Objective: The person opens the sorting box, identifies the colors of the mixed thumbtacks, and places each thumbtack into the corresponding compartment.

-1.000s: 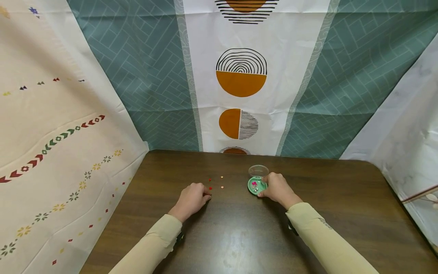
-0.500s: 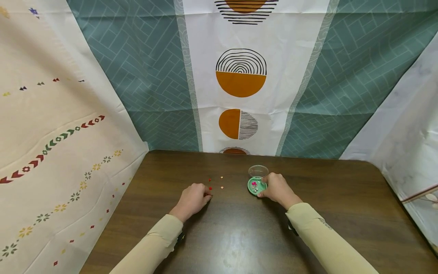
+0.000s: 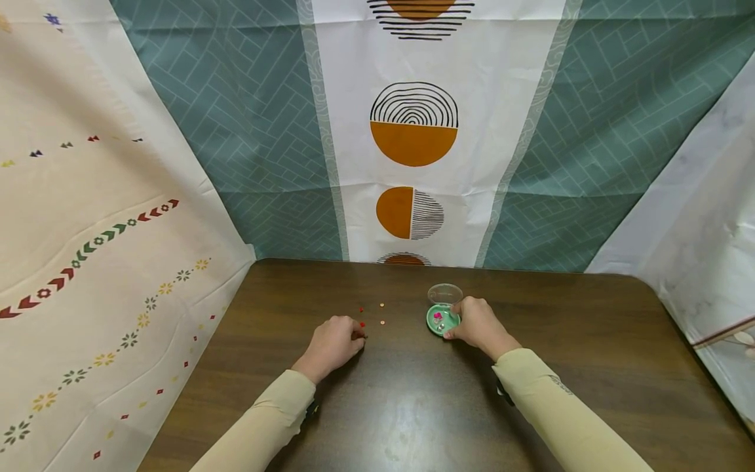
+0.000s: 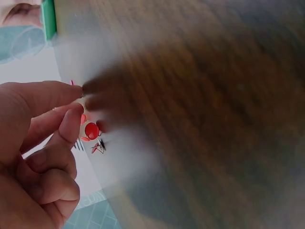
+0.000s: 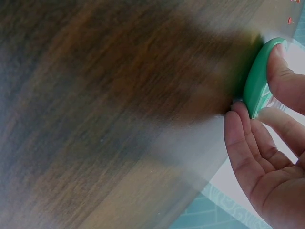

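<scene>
My right hand (image 3: 480,326) grips the edge of a round green case (image 3: 433,330) on the table, thumb on the near side. Its clear lid (image 3: 445,294) stands open at the back. Inside lie small pink pieces (image 3: 438,316) and silvery ones. My left hand (image 3: 333,344) is low over the table, left of the case, thumb and fingertips pinched together. A tiny dark earring-like piece (image 3: 366,337) shows at those fingertips, mostly hidden by them. Just beyond the fingers, small red pieces (image 4: 92,131) lie on the wood in the left wrist view.
Two small orange-tan pieces (image 3: 382,322) lie between my left hand and the case, one behind the other. The brown wooden table (image 3: 389,406) ends at a patterned cloth (image 3: 283,223) along the back. Another printed cloth (image 3: 118,314) hangs on the left.
The left fingertips have shifted very slightly right with the tiny piece at them. The right hand and the green case have stayed in place.
</scene>
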A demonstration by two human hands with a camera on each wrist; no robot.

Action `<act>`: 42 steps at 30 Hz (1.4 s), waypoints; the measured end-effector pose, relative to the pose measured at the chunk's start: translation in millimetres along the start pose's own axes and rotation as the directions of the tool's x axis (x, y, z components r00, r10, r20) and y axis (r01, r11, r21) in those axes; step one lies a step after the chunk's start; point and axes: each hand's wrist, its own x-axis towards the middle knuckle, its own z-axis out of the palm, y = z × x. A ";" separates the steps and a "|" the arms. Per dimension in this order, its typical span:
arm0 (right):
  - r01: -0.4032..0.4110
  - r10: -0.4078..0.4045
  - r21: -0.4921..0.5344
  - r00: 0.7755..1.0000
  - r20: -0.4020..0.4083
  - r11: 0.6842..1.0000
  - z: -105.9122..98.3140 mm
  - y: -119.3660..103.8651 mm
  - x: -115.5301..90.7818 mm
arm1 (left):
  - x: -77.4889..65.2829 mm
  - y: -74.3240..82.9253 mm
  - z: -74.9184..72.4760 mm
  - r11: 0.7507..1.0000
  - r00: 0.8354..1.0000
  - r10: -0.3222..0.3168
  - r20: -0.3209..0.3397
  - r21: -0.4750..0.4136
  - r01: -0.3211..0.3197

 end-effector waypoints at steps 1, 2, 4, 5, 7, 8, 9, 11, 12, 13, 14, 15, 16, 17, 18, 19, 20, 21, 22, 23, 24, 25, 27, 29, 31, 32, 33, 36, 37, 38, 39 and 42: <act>0.002 -0.002 -0.001 1.000 -0.001 1.000 -0.4 -0.1 0.0 | 0.1 0.4 -0.3 1.000 1.000 0.001 0.000 0.001 -0.001; 0.000 0.000 -0.001 1.000 -0.002 1.000 -0.6 -0.1 0.3 | 0.3 0.9 -0.5 1.000 1.000 0.001 0.000 0.001 -0.001; 0.003 -0.003 -0.004 1.000 -0.002 1.000 -0.9 0.1 0.4 | 0.7 1.4 -0.6 1.000 1.000 0.005 -0.007 0.008 -0.005; 0.004 -0.004 -0.005 1.000 -0.002 1.000 -0.8 0.1 0.4 | 0.8 1.5 -0.4 1.000 1.000 0.006 -0.011 0.010 -0.006; -0.001 0.001 -0.003 1.000 0.003 1.000 -0.8 -0.2 0.3 | 1.2 1.4 0.2 1.000 1.000 0.007 -0.017 0.016 -0.007; -0.004 0.004 -0.002 1.000 0.005 1.000 -0.7 -0.3 0.3 | 1.3 1.3 0.6 1.000 1.000 0.006 -0.018 0.016 -0.006; -0.003 0.003 -0.002 1.000 0.007 1.000 -0.8 -0.4 0.1 | 1.4 1.1 0.9 1.000 1.000 0.004 -0.019 0.017 -0.004; -0.007 0.007 0.001 1.000 0.009 1.000 -0.9 -0.9 0.1 | 1.6 0.8 1.8 1.000 1.000 0.002 -0.017 0.017 -0.002; -0.007 0.007 0.002 1.000 0.008 1.000 -0.9 -0.9 0.3 | 1.7 0.7 2.1 1.000 1.000 0.003 -0.017 0.018 -0.002; -0.007 0.007 0.002 1.000 0.007 1.000 -0.8 -0.9 0.4 | 1.6 0.6 2.4 1.000 1.000 0.003 -0.016 0.017 -0.003; -0.008 0.008 0.003 1.000 0.005 1.000 -0.8 -1.1 0.5 | 1.7 0.5 2.6 1.000 1.000 0.004 -0.018 0.018 -0.003; -0.008 0.008 0.002 1.000 0.004 1.000 -0.7 -1.0 0.6 | 1.6 0.5 2.6 1.000 1.000 0.003 -0.019 0.019 -0.003; -0.009 0.009 0.000 1.000 0.002 1.000 -0.4 -0.9 0.7 | 1.6 0.4 2.7 1.000 1.000 0.004 -0.021 0.019 -0.003; -0.008 0.008 -0.003 1.000 0.001 1.000 -0.3 -0.9 0.7 | 1.5 0.4 2.7 1.000 1.000 0.005 -0.022 0.020 -0.004; -0.009 0.009 -0.005 1.000 0.001 1.000 0.0 -0.7 0.7 | 1.4 0.3 2.8 1.000 1.000 0.004 -0.023 0.019 -0.004; -0.010 0.010 -0.007 1.000 0.001 1.000 0.3 -0.6 0.6 | 1.3 0.2 2.9 1.000 1.000 0.003 -0.023 0.016 -0.003; -0.011 0.011 -0.008 1.000 0.001 1.000 0.5 -0.5 0.5 | 1.1 0.0 3.0 1.000 1.000 0.000 -0.023 0.016 0.000; -0.012 0.012 -0.010 1.000 0.001 1.000 0.7 -0.4 0.5 | 1.0 -0.2 3.1 1.000 1.000 -0.002 -0.023 0.015 0.003; -0.013 0.013 -0.011 1.000 0.001 1.000 0.9 -0.4 0.4 | 0.9 -0.5 3.2 1.000 1.000 0.000 -0.022 0.013 0.000; -0.014 0.014 -0.012 1.000 0.001 1.000 1.0 -0.4 0.3 | 0.8 -0.8 3.4 1.000 1.000 -0.001 -0.022 0.011 0.002; -0.015 0.015 -0.011 1.000 0.001 1.000 1.0 -0.6 0.2 | 0.6 -1.0 3.5 1.000 1.000 -0.003 -0.022 0.009 0.003; -0.015 0.015 -0.012 1.000 0.000 1.000 1.1 -0.6 0.2 | 0.6 -1.1 3.4 1.000 1.000 -0.004 -0.022 0.008 0.004; -0.014 0.014 -0.014 1.000 -0.003 1.000 1.2 -0.7 0.4 | 0.6 -0.7 2.6 1.000 1.000 0.002 -0.029 0.003 -0.002; -0.014 0.014 -0.013 1.000 -0.005 1.000 1.0 -0.5 0.6 | 1.3 1.0 1.0 1.000 0.999 0.004 -0.037 0.002 -0.004; -0.017 0.016 -0.013 1.000 -0.003 1.000 0.8 -0.2 0.8 | 2.7 3.2 -1.3 1.000 0.999 0.013 -0.041 -0.003 -0.013; -0.018 0.018 -0.013 1.000 -0.001 1.000 0.6 -0.1 0.9 | 3.6 4.6 -2.4 1.000 0.999 0.018 -0.045 -0.007 -0.018; -0.020 0.020 -0.013 1.000 0.002 1.000 0.4 0.1 1.0 | 4.6 6.2 -3.7 1.000 0.999 0.021 -0.049 -0.005 -0.021; -0.023 0.023 -0.014 1.000 0.006 1.000 0.5 0.1 0.9 | 8.3 10.5 -6.9 0.999 0.996 0.042 -0.074 0.001 -0.042; -0.022 0.022 -0.015 1.000 0.007 1.000 0.5 0.1 0.9 | 9.9 12.2 -8.1 0.999 0.995 0.050 -0.088 0.005 -0.049; -0.020 0.020 -0.016 1.000 0.006 1.000 0.5 0.2 0.9 | 11.6 14.1 -9.4 0.998 0.993 0.056 -0.104 0.008 -0.056; -0.018 0.018 -0.017 1.000 0.005 1.000 0.6 0.2 1.0 | 13.4 16.2 -10.8 0.998 0.991 0.066 -0.116 0.010 -0.065; -0.014 0.014 -0.019 1.000 0.004 1.000 0.8 0.0 1.1 | 19.0 22.8 -14.4 0.996 0.986 0.085 -0.141 0.003 -0.085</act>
